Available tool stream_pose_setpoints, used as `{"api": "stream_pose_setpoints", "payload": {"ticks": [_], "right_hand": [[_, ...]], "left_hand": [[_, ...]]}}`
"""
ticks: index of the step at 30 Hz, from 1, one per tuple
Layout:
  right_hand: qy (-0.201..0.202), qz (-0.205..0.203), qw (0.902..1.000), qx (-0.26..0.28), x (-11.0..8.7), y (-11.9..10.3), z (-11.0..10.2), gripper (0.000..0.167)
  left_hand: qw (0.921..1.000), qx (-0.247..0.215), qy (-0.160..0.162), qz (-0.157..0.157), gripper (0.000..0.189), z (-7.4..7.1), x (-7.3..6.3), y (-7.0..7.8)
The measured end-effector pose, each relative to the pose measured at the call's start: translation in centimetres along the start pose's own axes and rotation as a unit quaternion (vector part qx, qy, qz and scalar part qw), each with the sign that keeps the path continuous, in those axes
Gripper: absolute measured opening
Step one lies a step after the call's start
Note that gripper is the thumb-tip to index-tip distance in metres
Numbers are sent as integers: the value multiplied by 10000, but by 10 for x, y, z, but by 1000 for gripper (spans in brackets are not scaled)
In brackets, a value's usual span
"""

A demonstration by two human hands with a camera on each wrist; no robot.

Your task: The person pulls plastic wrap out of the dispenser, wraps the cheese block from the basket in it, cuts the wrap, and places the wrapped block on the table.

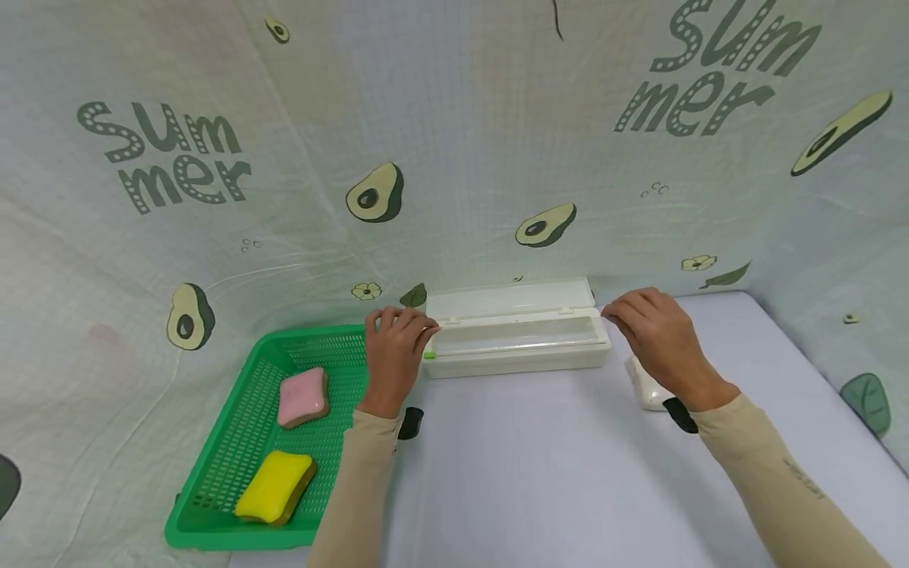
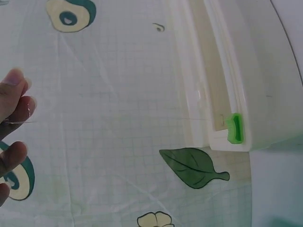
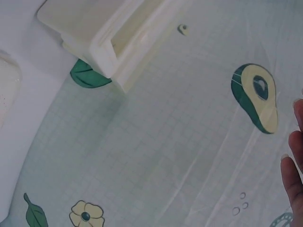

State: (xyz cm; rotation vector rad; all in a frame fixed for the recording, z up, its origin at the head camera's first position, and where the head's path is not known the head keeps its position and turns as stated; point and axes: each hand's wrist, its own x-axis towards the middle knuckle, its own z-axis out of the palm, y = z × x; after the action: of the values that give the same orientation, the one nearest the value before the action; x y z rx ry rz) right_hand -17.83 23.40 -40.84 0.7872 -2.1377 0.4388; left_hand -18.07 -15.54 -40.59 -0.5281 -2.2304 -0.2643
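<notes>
A white cling film dispenser [image 1: 518,363] stands against the back cloth in the head view, its lid [image 1: 507,297] raised. A green slide cutter [image 2: 235,128] sits at its left end. My left hand [image 1: 399,347] pinches the edge of clear plastic film [image 2: 26,122] between thumb and finger, beside the dispenser's left end. At the opposite end, my right hand [image 1: 655,335] has thumb and fingertips brought together at the film's other side. The film between the hands is nearly invisible, showing only as a thin line and faint streaks in the wrist views.
A green basket [image 1: 206,473] on the left holds a pink sponge [image 1: 302,397] and a yellow sponge [image 1: 275,485]. Below my right hand lies a white, shiny block [image 1: 648,388] on the white table [image 1: 540,473]. A printed cloth [image 1: 454,118] hangs behind.
</notes>
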Motion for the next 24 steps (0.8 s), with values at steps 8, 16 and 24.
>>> {"api": "stream_pose_setpoints", "payload": {"ticks": [8,16,24], "right_hand": [[231,-89,9997,45,6,-2,-5,27],[221,-104,9997,-10,12,-3,-13,24],[104,-86,9998,-138,16,-4,-22,17]], "left_hand": [[9999,-48,108,102,11,-7,5,0],[9998,-29,156,82,10,-17,13,1],[9997,-88,224,103,12,-25,18,1]]}}
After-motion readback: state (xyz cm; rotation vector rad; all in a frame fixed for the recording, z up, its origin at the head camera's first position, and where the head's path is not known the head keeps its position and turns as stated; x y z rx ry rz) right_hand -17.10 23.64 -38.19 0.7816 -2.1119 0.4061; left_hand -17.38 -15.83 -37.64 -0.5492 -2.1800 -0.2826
